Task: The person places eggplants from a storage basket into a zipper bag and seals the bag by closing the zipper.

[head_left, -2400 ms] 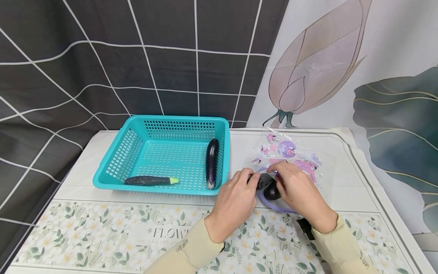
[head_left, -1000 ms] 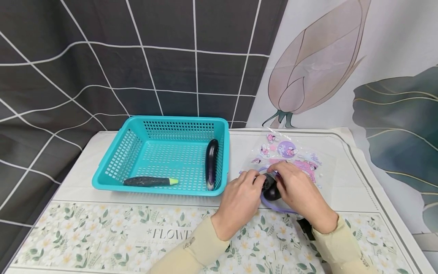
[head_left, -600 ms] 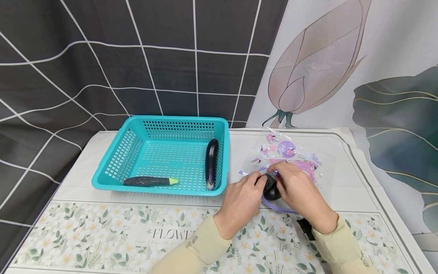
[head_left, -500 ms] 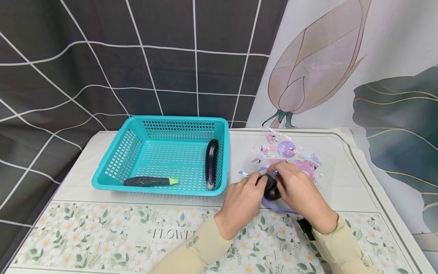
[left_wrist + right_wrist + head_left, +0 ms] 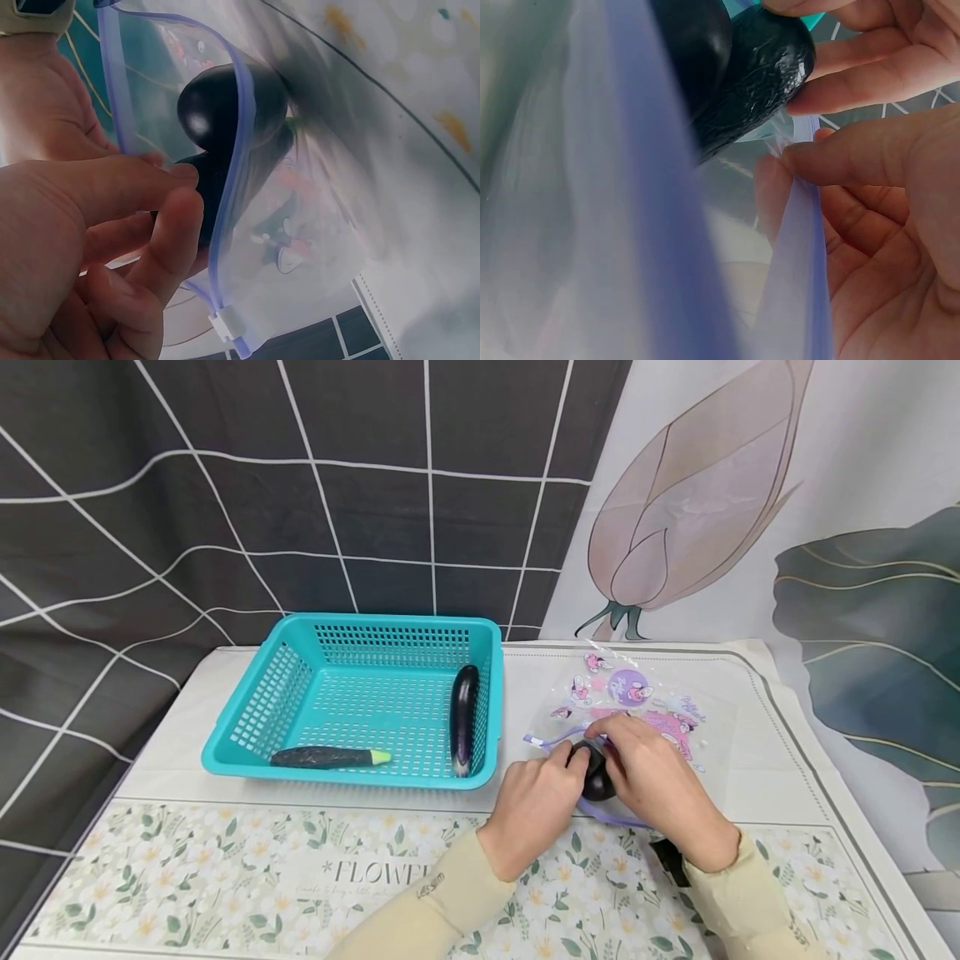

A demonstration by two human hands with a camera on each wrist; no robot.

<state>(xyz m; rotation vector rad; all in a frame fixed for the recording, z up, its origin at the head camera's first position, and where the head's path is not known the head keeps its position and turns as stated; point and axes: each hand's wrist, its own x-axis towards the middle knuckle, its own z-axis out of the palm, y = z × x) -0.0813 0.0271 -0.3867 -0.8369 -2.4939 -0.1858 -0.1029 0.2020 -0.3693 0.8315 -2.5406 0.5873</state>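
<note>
My left hand (image 5: 536, 802) holds the end of a dark, wrinkled cucumber (image 5: 769, 64), thumb and fingers right at its tip. The cucumber lies largely inside a clear zip bag (image 5: 712, 752) with pink and purple prints, beside a smooth, dark eggplant (image 5: 210, 105). A light green tip shows through the plastic in the left wrist view. My right hand (image 5: 652, 768) pinches the bag's purple-edged mouth between thumb and fingers, as the right wrist view shows. The bag's mouth gapes around both vegetables. A white slider (image 5: 227, 322) sits near one end of the zip.
Left of the bag stands a turquoise perforated basket (image 5: 352, 781). Inside it, another eggplant (image 5: 464, 718) lies along the right wall and another cucumber (image 5: 322, 757) with a light green end lies along the front. A floral-printed cloth (image 5: 225, 877) covers the table; a dark gridded curtain hangs behind.
My left hand has moved right, sliding the cucumber deeper into the bag beside the eggplant. The zip's left end with its slider has come into sight. My right hand has stayed in place.
</note>
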